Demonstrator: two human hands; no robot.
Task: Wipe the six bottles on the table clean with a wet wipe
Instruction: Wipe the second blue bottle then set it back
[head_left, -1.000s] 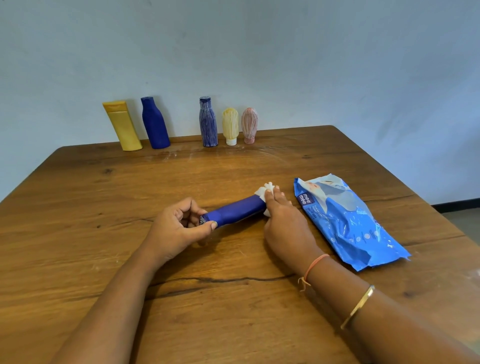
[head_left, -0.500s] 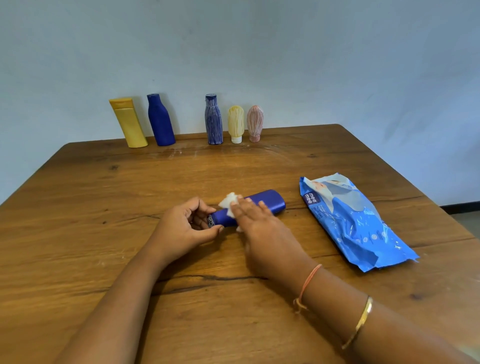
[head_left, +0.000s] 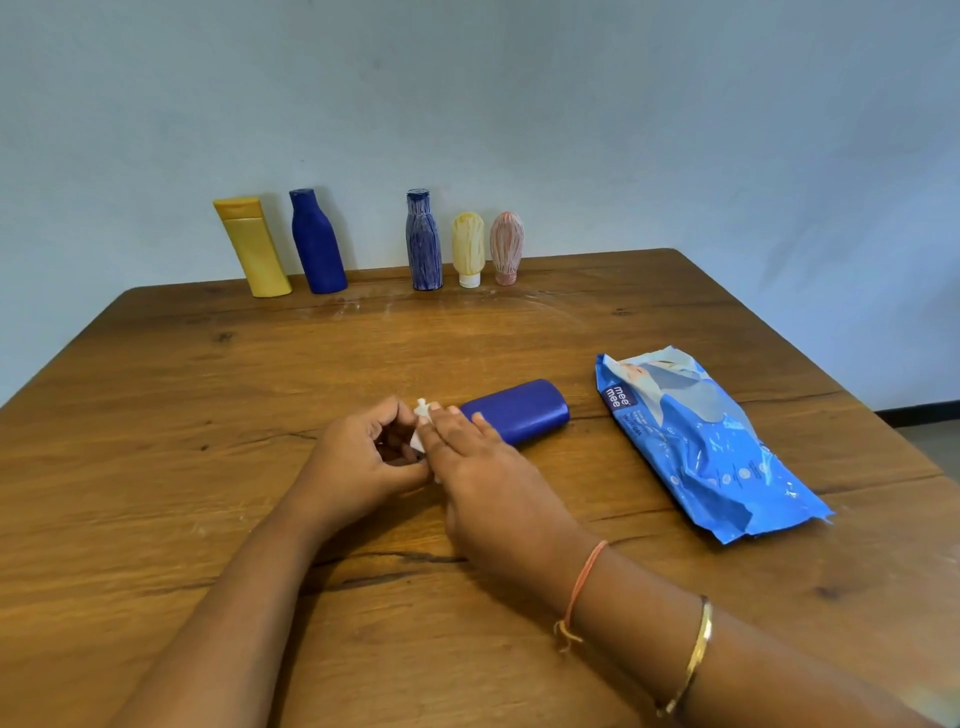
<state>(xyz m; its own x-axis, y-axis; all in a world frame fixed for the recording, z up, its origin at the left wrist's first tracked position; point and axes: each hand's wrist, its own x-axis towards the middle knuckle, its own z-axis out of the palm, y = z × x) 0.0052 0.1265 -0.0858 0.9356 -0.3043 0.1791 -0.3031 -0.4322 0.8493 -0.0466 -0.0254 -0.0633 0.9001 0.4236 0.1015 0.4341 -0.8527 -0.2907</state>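
A dark blue bottle (head_left: 524, 415) lies on its side in the middle of the wooden table (head_left: 156, 467). My left hand (head_left: 363, 462) grips its cap end, which is hidden by my fingers. My right hand (head_left: 483, 467) lies over the bottle's neck end with straight fingers, pressing a white wet wipe (head_left: 422, 415) against it. Along the far edge stand a yellow bottle (head_left: 253, 247), a plain blue bottle (head_left: 317, 241), a scribbled blue bottle (head_left: 423, 239), a small yellow bottle (head_left: 467, 248) and a small pink bottle (head_left: 506, 247).
A blue wet-wipe pack (head_left: 696, 441) lies flat to the right of the bottle. A pale wall rises directly behind the row of bottles. The table's right edge drops to the floor at the far right.
My right hand has slid the wipe along the bottle from its base end to its cap end, next to my left hand. The left hand kept its hold.
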